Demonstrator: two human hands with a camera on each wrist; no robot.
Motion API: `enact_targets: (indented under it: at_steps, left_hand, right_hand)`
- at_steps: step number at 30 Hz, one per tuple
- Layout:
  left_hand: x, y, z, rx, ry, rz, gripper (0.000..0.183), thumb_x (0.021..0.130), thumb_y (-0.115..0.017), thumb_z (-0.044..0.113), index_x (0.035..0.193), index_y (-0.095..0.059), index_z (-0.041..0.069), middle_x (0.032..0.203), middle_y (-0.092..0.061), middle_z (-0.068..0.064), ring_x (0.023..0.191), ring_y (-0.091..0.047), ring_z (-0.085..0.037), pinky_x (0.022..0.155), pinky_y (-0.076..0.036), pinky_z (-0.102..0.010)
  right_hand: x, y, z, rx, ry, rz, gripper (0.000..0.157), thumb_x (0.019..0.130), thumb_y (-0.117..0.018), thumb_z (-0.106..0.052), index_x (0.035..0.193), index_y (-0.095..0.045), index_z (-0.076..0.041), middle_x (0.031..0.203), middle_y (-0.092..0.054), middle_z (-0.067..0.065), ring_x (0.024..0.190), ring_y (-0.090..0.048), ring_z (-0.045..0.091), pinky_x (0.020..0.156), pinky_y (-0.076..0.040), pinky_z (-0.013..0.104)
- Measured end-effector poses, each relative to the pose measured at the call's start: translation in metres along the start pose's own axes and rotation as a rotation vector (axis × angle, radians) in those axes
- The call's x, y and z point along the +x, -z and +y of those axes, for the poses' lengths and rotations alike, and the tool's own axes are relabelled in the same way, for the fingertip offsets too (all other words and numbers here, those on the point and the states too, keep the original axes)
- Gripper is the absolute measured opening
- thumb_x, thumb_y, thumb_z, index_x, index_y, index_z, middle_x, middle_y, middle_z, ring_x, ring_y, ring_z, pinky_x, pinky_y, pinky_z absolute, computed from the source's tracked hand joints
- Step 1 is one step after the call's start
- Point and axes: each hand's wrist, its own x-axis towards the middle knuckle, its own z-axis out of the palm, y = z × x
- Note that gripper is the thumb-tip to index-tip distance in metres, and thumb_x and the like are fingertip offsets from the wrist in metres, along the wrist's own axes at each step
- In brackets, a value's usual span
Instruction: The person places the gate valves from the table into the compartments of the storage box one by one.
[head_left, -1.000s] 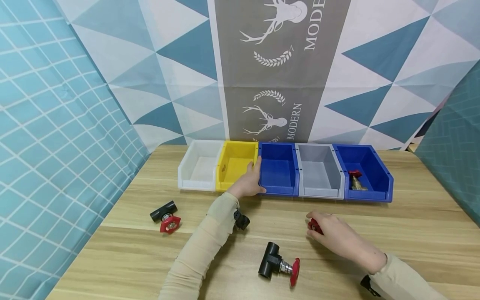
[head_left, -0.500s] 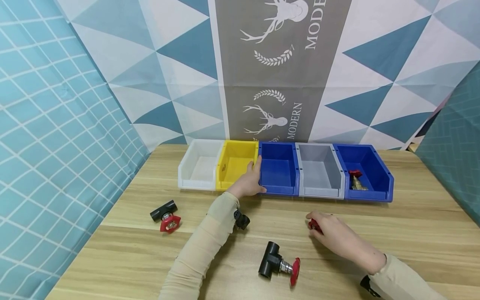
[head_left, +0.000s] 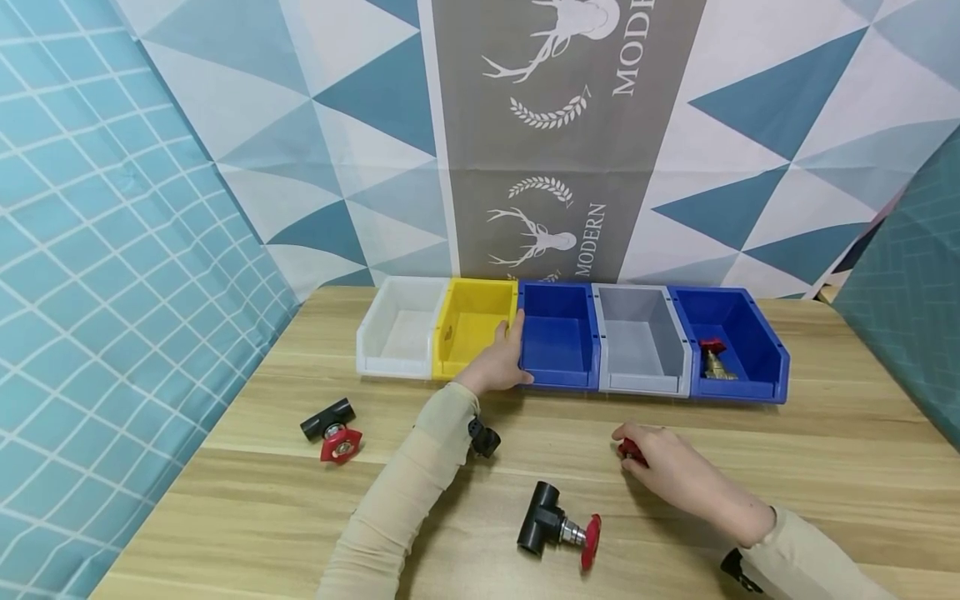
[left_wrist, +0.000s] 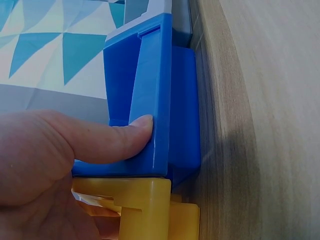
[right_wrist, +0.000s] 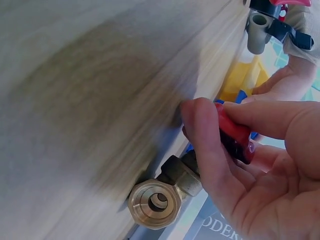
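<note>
My left hand (head_left: 493, 365) rests on the front of the bins where the yellow bin (head_left: 471, 367) meets the middle blue bin (head_left: 558, 379). Its index finger lies straight along the shared wall, and in the left wrist view the thumb (left_wrist: 112, 142) presses on the blue front edge. On the right, my right hand (head_left: 678, 475) pinches the red handwheel (right_wrist: 234, 131) of a brass valve (right_wrist: 155, 202), low over the table. From the head camera the hand hides the valve's brass body; in the right wrist view its hexagonal threaded end faces the camera.
Also in the row are a white bin (head_left: 393, 368), a grey bin (head_left: 645, 384) and a right-hand blue bin (head_left: 750, 389) holding a brass valve (head_left: 717, 365) with a red handle. Two black tee valves with red handwheels, one left (head_left: 330, 429) and one front (head_left: 551, 525), lie on the wooden table.
</note>
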Motion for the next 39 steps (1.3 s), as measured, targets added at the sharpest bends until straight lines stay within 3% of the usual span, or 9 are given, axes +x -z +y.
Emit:
enact_targets:
  at_steps: [8,17,39]
  left_hand:
    - [0.000,0.000,0.000,0.000,0.000,0.003,0.105,0.080,-0.070,0.022,0.146,0.012,0.017,0.151,0.000,-0.020,0.075,-0.060,-0.023,0.070,-0.051,-0.029]
    - [0.001,0.000,0.000,-0.001,-0.003,0.003,0.104,0.080,-0.069,0.022,0.146,0.012,0.017,0.151,0.000,-0.021,0.069,-0.058,-0.021,0.061,-0.049,-0.026]
    - [0.000,0.000,-0.001,-0.001,0.004,0.003,0.104,0.080,-0.070,0.023,0.146,0.011,0.017,0.151,-0.001,-0.021,0.073,-0.059,-0.022,0.064,-0.050,-0.027]
  right_hand:
    - [-0.001,0.002,0.000,-0.010,0.004,0.015,0.021,0.077,-0.067,-0.003,0.097,-0.062,-0.003,0.080,-0.063,-0.001,0.069,-0.053,0.006,0.057,-0.045,0.024]
    - [-0.003,0.006,0.000,0.040,-0.040,0.002,0.013,0.077,-0.064,-0.001,0.086,-0.059,-0.009,0.068,-0.052,-0.006,0.057,-0.041,0.006,0.050,-0.035,0.020]
    - [-0.008,0.026,0.005,0.057,0.059,-0.124,0.025,0.070,-0.058,0.007,0.079,-0.053,-0.015,0.064,-0.046,-0.010,0.057,-0.038,0.002,0.050,-0.034,0.019]
